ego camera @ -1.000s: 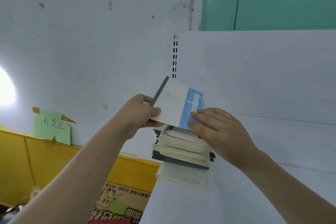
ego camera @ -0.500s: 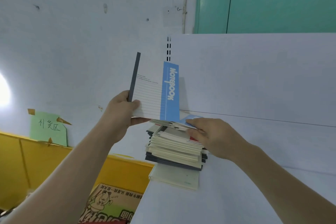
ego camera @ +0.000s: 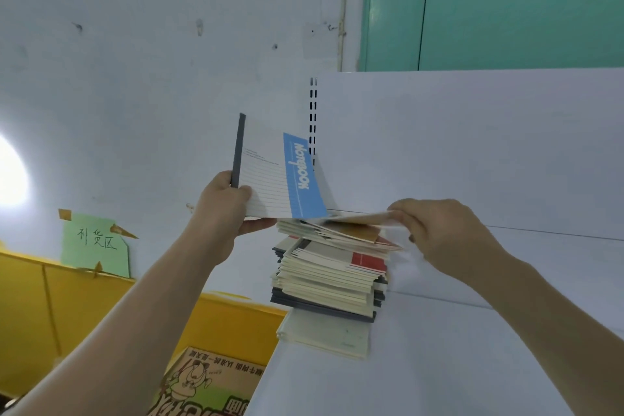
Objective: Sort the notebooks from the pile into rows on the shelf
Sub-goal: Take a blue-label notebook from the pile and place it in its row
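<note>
Head view: left hand (ego camera: 224, 209) grips blue notebook (ego camera: 275, 176), right hand (ego camera: 435, 233) pinches pile's (ego camera: 329, 277) top cover (green note (ego camera: 96, 245) nearby).

One view only, worn on the head. Looked forward and slightly up along both forearms toward the white shelf (ego camera: 439, 365) and its back panel. Stood close: left hand (ego camera: 221, 209) and right hand (ego camera: 439, 233) near mid-frame, the pile of notebooks (ego camera: 331, 277) just past them at arm's reach. Wide-angle, with edges bowed. Took in the pale wall (ego camera: 135, 44) above and left, a green door (ego camera: 506, 3) at upper right, a yellow cabinet (ego camera: 50, 297) and printed carton (ego camera: 209, 382) low at left.
</note>
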Action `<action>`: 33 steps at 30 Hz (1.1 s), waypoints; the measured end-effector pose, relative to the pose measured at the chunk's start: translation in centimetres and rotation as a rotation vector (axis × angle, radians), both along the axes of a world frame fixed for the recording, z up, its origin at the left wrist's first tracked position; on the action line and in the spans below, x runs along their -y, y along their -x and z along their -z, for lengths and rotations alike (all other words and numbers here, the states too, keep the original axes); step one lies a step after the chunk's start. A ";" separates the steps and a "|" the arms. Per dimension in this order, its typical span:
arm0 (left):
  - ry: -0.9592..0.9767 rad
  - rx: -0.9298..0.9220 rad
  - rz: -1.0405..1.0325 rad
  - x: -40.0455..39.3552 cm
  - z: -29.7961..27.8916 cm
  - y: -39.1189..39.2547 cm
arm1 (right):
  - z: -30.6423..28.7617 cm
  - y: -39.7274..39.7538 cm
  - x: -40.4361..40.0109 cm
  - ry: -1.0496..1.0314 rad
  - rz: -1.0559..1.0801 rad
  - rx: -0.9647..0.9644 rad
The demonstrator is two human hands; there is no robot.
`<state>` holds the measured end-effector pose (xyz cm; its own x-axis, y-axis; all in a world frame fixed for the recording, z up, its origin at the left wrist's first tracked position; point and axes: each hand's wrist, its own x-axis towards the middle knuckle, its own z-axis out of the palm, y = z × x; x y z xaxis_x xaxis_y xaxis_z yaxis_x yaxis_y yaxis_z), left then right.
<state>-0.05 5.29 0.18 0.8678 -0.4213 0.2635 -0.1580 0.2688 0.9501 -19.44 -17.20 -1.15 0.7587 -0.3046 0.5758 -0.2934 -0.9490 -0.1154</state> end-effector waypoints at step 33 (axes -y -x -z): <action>0.146 0.179 0.117 3.5 1.7 5.5 | 4.1 -0.7 -3.4 0.014 -0.138 0.388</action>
